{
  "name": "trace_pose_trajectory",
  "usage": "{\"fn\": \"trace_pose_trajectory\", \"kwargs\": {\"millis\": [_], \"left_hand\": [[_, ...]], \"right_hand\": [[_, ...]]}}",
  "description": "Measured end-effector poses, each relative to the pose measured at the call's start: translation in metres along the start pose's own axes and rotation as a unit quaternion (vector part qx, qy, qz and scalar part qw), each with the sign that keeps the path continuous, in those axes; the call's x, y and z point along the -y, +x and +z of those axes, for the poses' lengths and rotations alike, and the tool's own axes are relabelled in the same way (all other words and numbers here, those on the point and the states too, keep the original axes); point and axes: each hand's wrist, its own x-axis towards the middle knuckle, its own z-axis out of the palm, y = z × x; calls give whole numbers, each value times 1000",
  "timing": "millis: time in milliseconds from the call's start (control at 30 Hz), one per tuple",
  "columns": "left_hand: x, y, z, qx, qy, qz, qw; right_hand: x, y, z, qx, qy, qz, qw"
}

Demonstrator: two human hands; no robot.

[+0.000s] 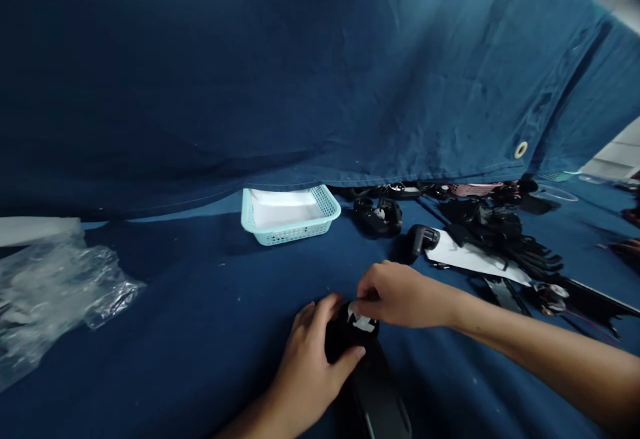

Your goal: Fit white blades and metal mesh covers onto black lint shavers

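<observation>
A long black plastic part [376,392] lies on the blue cloth near the bottom middle, its far end bearing a small white piece [361,320]. My left hand [309,358] wraps its fingers round the black part's far end from the left. My right hand [397,294] comes in from the right, fingertips pinched on the white piece at the top of that part. Both hands touch the same part.
A pale green mesh basket [289,226] with white paper inside stands behind the hands. Several black parts [493,232] and a white sheet [475,258] lie at the right. Crumpled clear plastic [55,292] lies at the left. A blue cloth curtain [300,66] hangs behind.
</observation>
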Motion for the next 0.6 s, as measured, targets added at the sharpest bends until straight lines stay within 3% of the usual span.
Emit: {"fn": "trace_pose_trajectory", "kwargs": {"millis": [367, 600], "left_hand": [[0, -4, 2, 5, 16, 23, 1000], [0, -2, 1, 1, 14, 21, 1000]], "right_hand": [[0, -2, 2, 0, -62, -29, 998], [9, -10, 10, -50, -117, -75, 989]]}}
